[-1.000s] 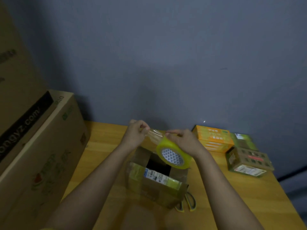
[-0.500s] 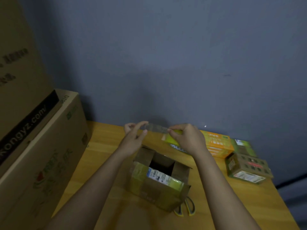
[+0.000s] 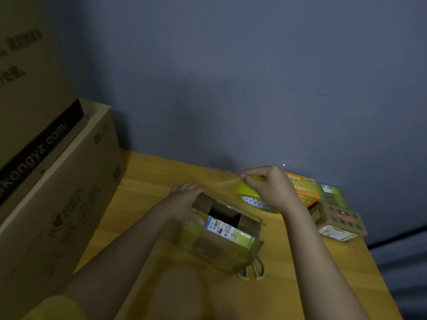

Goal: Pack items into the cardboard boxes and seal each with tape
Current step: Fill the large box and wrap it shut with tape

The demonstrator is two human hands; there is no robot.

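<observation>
Dim light falls on a wooden counter (image 3: 147,181) set against a grey-blue wall, with the bottom of the frame filled by two bare forearms reaching in. Nearest, at lower centre, a pair of yellow-handled scissors (image 3: 253,270) lies partly tucked under the small cardboard box (image 3: 221,248), whose top flaps stand open over a labelled item inside. The left hand (image 3: 182,204) is closed on the box's far-left flap, thumb on the near side and fingers behind it. Just beyond, right of centre, the right hand (image 3: 270,187) grips the yellow tape roll (image 3: 250,194), and a clear strip of tape (image 3: 227,181) juts left from it; its free end is too faint to judge. The box looks light and thin-walled, so it would likely slide or crumple unless held at a corner or pressed down on a folded flap; the tape is limp and sticky and is best kept taut. At the far right sit an orange packet (image 3: 302,188) and a brown carton (image 3: 339,220), close to the counter's right edge. Large cardboard cartons (image 3: 60,181) wall off the left, leaving open room only in the strip between them and the small box.
</observation>
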